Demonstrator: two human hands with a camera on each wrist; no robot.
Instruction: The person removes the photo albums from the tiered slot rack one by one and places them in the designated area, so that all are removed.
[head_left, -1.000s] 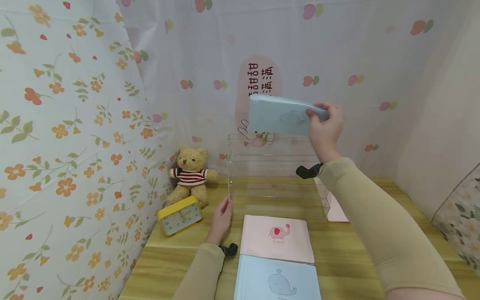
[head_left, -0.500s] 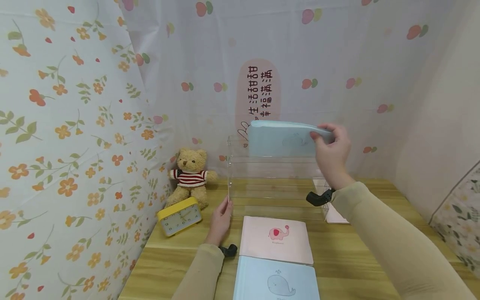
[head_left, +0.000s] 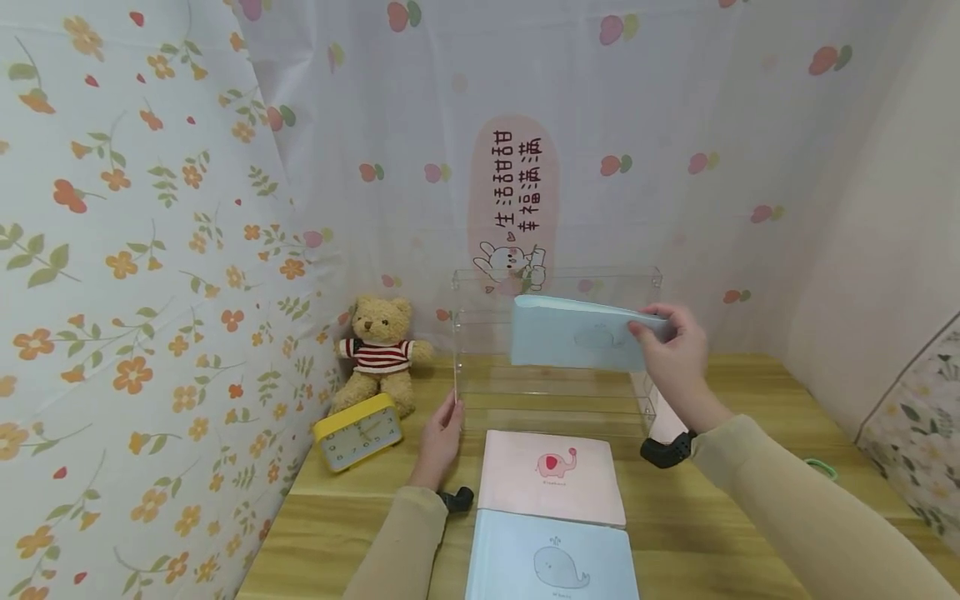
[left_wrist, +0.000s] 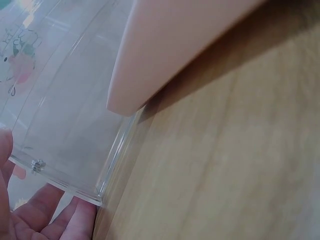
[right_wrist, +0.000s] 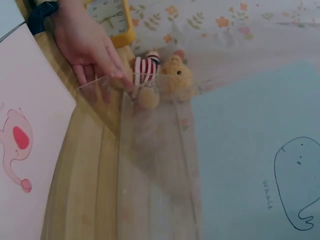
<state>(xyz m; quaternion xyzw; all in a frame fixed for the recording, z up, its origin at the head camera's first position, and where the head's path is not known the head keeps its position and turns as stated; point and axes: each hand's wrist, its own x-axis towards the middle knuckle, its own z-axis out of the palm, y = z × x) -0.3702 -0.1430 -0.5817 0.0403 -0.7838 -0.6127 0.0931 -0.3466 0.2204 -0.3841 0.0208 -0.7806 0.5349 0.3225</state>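
A: Holding the blue whale notebook (head_left: 573,337) in the right hand (head_left: 670,350), fingers and thumb pinching its right end, cover facing near, inside the open front of the clear acrylic shelf (head_left: 551,279) at the far middle of the wooden table (head_left: 720,508)

B: And bracing with the left hand (head_left: 441,433)?

A: Resting straight fingers (right_wrist: 97,65) against the shelf's near left edge, gripping nothing

B: Judging the step?

A: Standing the notebook in the shelf, seemingly midway; not yet set down. Next likely calling for lowering it level onto a tier, clearing the transparent walls, then loosening the pinch

B: Comparing with a second ago?

A: Sitting much lower now: earlier raised above the shelf top, in front of the pink wall sign (head_left: 513,196); now down inside the shelf. Left hand keeping its place

B: Lying nearby?

A: Pink elephant notebook (head_left: 553,475) and a second whale notebook (head_left: 555,558) flat at the near edge; teddy bear (head_left: 378,350) and yellow clock (head_left: 358,430) at far left
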